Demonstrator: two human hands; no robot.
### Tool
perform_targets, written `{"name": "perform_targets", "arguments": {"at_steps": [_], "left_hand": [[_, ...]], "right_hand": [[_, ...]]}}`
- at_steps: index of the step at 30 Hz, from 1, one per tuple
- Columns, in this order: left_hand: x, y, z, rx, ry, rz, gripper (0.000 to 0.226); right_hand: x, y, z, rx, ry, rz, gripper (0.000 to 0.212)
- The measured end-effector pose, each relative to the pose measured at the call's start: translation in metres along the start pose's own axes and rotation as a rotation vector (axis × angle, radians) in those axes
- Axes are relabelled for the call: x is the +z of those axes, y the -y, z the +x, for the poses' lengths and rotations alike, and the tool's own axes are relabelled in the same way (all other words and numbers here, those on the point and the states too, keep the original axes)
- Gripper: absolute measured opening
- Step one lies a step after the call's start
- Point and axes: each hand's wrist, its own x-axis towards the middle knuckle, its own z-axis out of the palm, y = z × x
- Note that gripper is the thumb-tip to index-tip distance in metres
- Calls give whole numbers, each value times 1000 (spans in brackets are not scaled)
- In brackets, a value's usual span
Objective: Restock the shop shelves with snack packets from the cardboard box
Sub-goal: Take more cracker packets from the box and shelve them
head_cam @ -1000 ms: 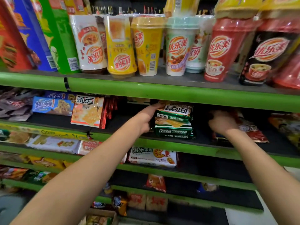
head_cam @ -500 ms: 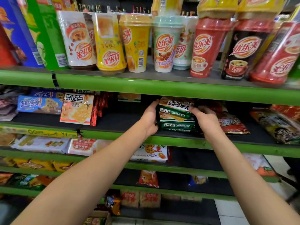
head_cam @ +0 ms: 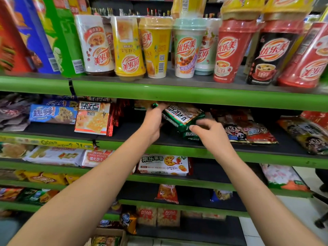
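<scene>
Up top, left hand [head_cam: 153, 121] fingers grip the tilted green packet [head_cam: 182, 115].

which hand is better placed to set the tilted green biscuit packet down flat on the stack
Left. The left hand already grips the tilted green biscuit packet at its end, while the right hand only reaches its near edge with fingertips.
</scene>
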Motion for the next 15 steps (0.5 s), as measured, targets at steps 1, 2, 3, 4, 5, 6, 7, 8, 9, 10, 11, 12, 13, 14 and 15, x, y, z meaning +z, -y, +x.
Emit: {"name": "perform_targets", "arguments": {"at_steps": [1,2,3,4,5,6,7,8,9,10,11,12,13,14,15], "left_hand": [[-8,-4,-1,16,-19,-42,43],[-16,-10,-3,24,-32,-85,40],[-25,-15,-5,17,-40,-122,37],[-35,-19,-5,1,-36,-149,33],[-46,-24,-6,-22,-25,-161,28],[-57,-28,-7,-46,-21,-147,27],[-69,-33,-9,-72,-21,-113,26],[-80,-37,-11,-99,-14,-77,24],[-90,-42,-14,-117,4,-36,21],[-100,-45,-16,-122,26,22,17],[-109,-48,-17,-124,44,92,13],[-117,-51,-19,-125,55,171,12],[-123,-52,-22,-135,69,242,13],[-130,-54,-23,-159,86,287,14],[-134,-55,-25,-188,111,319,16]], "right_hand": [[7,4,-5,-31,42,-5,32],[13,9,-9,-65,87,-14,23],[18,14,-12,-97,130,-28,13],[23,18,-14,-124,170,-37,5],[27,21,-15,-148,198,-39,7],[30,25,-16,-170,215,-37,12],[33,27,-16,-185,224,-31,17],[35,28,-15,-191,226,-20,20],[38,27,-14,-199,223,-12,24],[40,27,-12,-196,212,-5,30],[43,27,-9,-185,203,2,35],[47,26,-7,-178,194,8,37],[52,26,-6,-174,191,6,36],[57,28,-5,-174,190,0,31],[62,29,-3,-175,193,-12,22]]}}
